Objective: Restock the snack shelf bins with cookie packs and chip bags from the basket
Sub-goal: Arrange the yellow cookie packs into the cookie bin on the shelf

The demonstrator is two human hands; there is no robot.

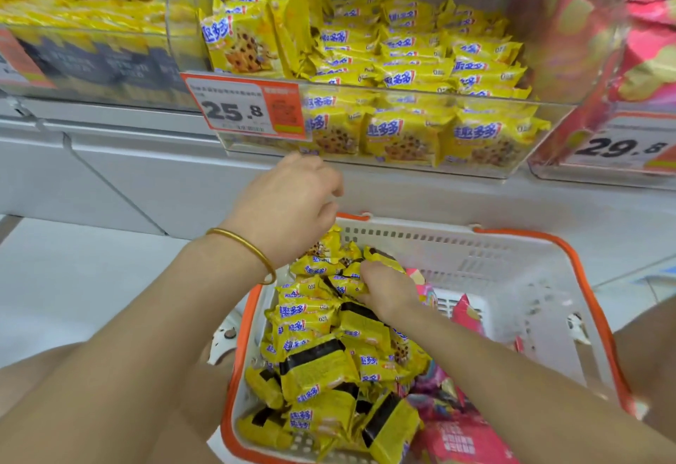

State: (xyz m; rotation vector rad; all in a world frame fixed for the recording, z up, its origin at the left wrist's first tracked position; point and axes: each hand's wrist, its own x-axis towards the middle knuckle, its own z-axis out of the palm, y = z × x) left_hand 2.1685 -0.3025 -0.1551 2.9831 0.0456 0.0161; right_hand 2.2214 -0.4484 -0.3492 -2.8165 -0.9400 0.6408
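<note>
Pale floor (73, 280); basket (512, 244) of cookie packs (318, 365) below bin (494, 171).

Left hand (289, 204) above, fingers curled; right hand (387, 290) below, fingers clenched.

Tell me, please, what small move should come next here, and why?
Probably lift the right hand, which grips yellow plastic cookie packs in the white plastic basket with orange rim, up to the clear plastic shelf bin directly above, which holds matching packs.
</note>
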